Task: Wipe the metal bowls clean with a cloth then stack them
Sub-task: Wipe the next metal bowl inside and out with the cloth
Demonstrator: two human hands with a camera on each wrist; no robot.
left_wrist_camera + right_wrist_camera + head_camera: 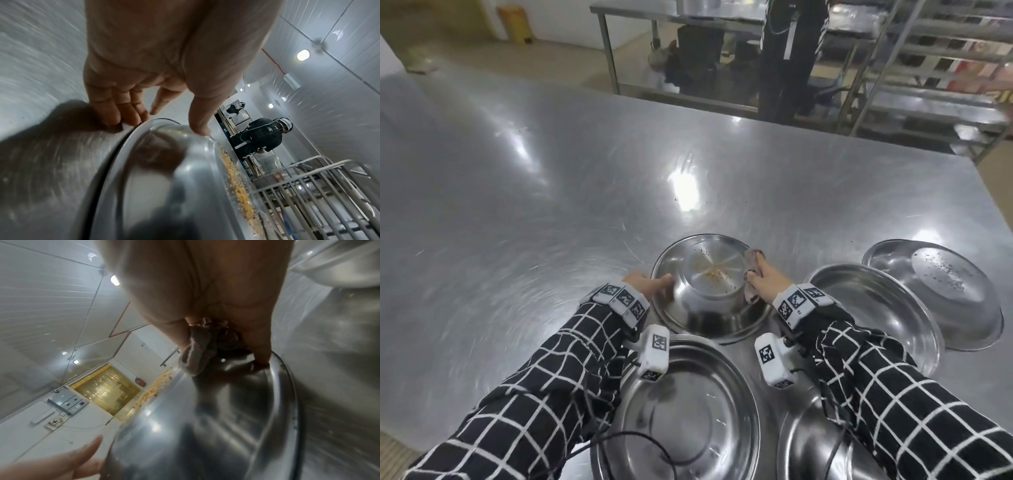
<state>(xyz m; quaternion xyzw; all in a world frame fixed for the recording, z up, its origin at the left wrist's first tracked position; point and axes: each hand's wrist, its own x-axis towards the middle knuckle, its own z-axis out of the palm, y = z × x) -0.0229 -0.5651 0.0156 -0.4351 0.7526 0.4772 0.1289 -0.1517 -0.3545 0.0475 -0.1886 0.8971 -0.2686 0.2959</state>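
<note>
An upside-down metal bowl (714, 291) (185, 170) (205, 418) lies on the steel table, with tan crumbs on its flat base. My left hand (650, 284) (162, 120) steadies its left side: the thumb rests on the bowl and the straight fingers touch the table beside the rim. My right hand (763, 277) (224, 352) grips a bunched brownish cloth (751, 270) (197, 353) and presses it against the bowl's right side, one fingertip near the rim.
Two upright bowls (681, 411) (808, 445) sit near me under my wrists. Another upright bowl (876, 308) and an upside-down speckled bowl (941, 284) lie to the right. The steel table (551, 171) stretches left and forward. A person (787, 51) and racks (928, 68) stand beyond it.
</note>
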